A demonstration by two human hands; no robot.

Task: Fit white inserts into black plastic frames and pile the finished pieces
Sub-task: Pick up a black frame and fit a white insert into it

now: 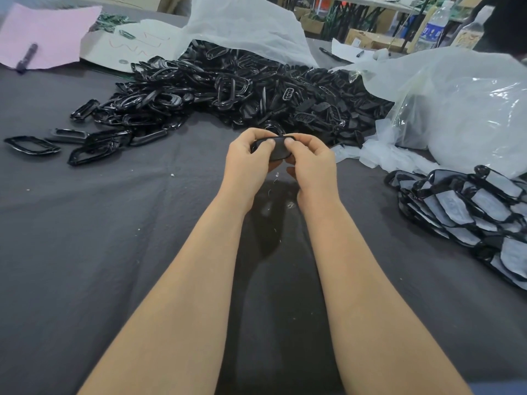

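Both hands grip one black frame [274, 149] above the dark cloth [85, 223].
Left hand [248, 161] and right hand [310, 163] pinch it, thumbs on top; loose frames [228, 89] heap beyond, finished pieces [470, 212] pile at right.

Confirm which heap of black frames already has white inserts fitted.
The stack at the right edge, beside the clear bag: its frames show white panels. The big centre heap is bare black frames.
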